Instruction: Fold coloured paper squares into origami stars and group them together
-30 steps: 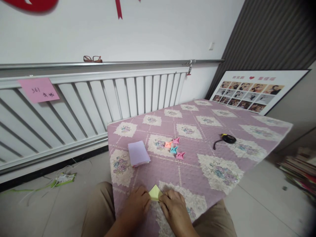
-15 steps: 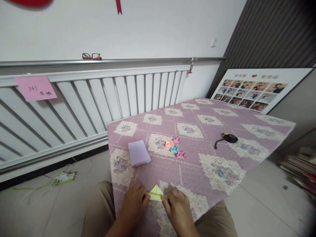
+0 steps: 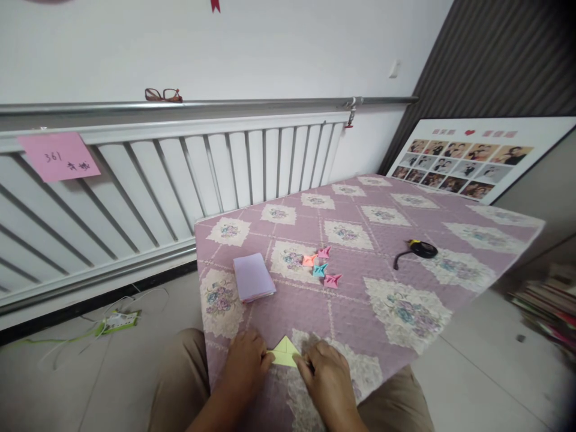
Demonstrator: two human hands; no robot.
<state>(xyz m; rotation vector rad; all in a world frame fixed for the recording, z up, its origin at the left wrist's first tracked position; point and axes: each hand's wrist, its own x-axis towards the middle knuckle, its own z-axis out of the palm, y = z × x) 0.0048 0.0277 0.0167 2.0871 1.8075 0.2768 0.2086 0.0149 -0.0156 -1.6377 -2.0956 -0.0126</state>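
Observation:
A yellow folded paper (image 3: 285,353) lies on the tablecloth near the table's front edge, its peak pointing away from me. My left hand (image 3: 246,362) pinches its left end between thumb and curled fingers. At the other end my right hand (image 3: 327,373) grips the paper the same way, with the thumb on its lower right corner. Both ends of the paper are partly hidden by my fingers. Beyond the hands stands a small group of folded paper figures: an orange one (image 3: 309,260), a blue one (image 3: 320,270) and two pink ones (image 3: 333,280).
A stack of lilac paper squares (image 3: 253,277) lies left of the figures. Toward the right is a black and yellow tape measure (image 3: 423,249) with a strap. A radiator (image 3: 234,168) borders the table's far left side; a photo board (image 3: 490,135) leans at the back right.
The view has shifted slightly. Both hands keep their hold on the yellow paper, which looks nearly the same.

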